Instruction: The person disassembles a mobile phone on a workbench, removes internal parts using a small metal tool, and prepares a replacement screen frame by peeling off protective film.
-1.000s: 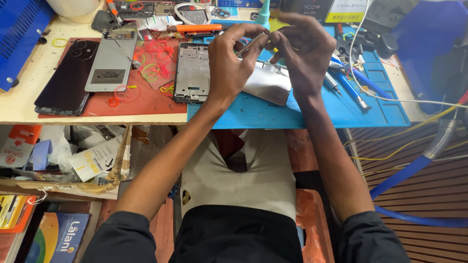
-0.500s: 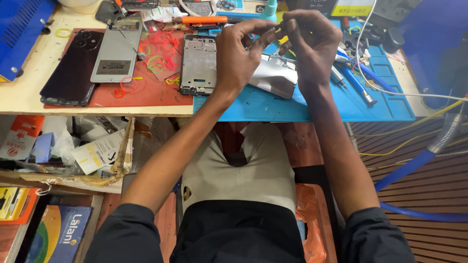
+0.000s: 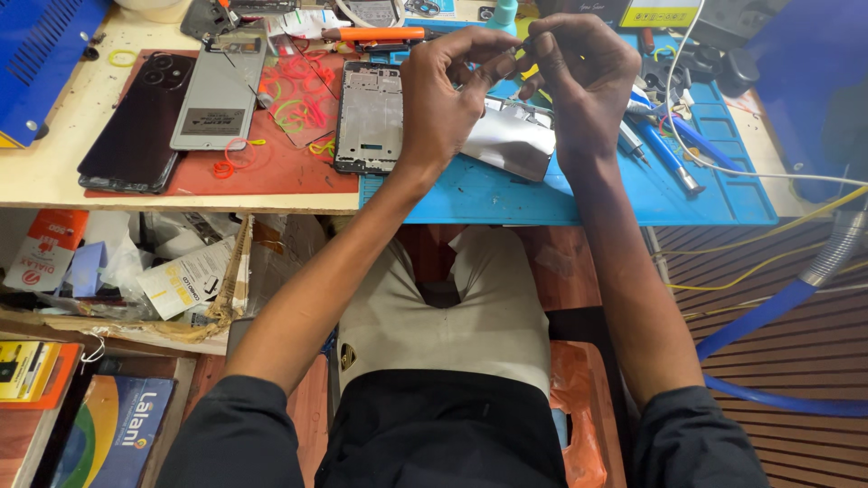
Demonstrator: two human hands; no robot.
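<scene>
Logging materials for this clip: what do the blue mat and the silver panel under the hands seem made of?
Blue mat: probably silicone or rubber, matte, with moulded compartments. Silver panel: looks like thin metal or foil-faced sheet, with a soft grey sheen.

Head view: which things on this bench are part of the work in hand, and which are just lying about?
In hand:
left hand and right hand, pinching a small dark part between them
silver metal phone panel under the hands
blue work mat

Lying about:
bare grey phone frame
black phone
grey back cover
orange-handled tool
red mat
</scene>
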